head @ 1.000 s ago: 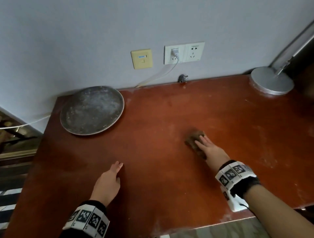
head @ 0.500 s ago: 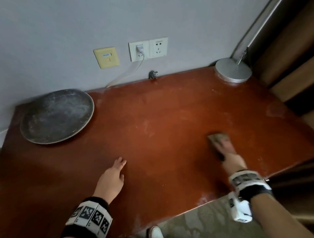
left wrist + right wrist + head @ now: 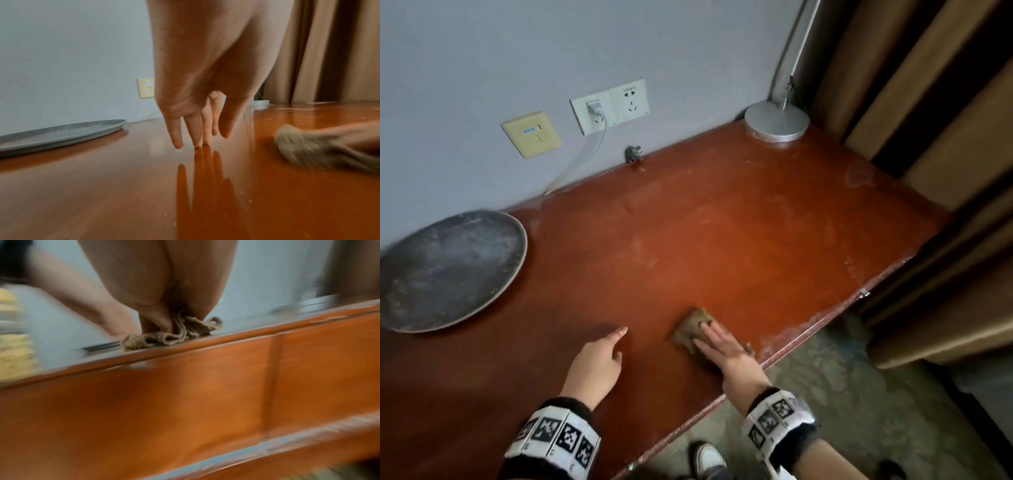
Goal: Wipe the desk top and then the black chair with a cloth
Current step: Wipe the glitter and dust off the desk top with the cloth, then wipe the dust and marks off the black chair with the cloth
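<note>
Near the front edge of the reddish-brown desk (image 3: 688, 240), the right hand (image 3: 726, 349) lies flat on a crumpled tan cloth (image 3: 690, 329), its fingers (image 3: 710, 334) straight and pressing the cloth down onto the wood. The wrist view is blurred, but there the cloth (image 3: 176, 334) seems bunched in folds under the palm, right at the desk's lip. Half a second ago the cloth was further to the right on the desk; now it sits closer to the left hand (image 3: 595, 363), with only a narrow strip of bare wood between them.

The left hand stays about where it was, palm down, fingers (image 3: 197, 129) straight and slightly spread, holding nothing. From the wrist view its fingertips touch the glossy desk top (image 3: 123, 186), which mirrors them.

A round grey tray (image 3: 448, 267) rests at the back left of the desk, well apart from both hands. A silver lamp base (image 3: 775, 121) stands in the back right corner, beside brown curtains (image 3: 928, 120). On the grey wall (image 3: 551, 51) are a yellowish switch plate (image 3: 530, 135) and a white double socket (image 3: 609, 108) with a plug and cable in its left half. The camera has swung since the earlier frame, so more floor (image 3: 842, 394) and a white shoe (image 3: 709, 457) show below the desk edge.
</note>
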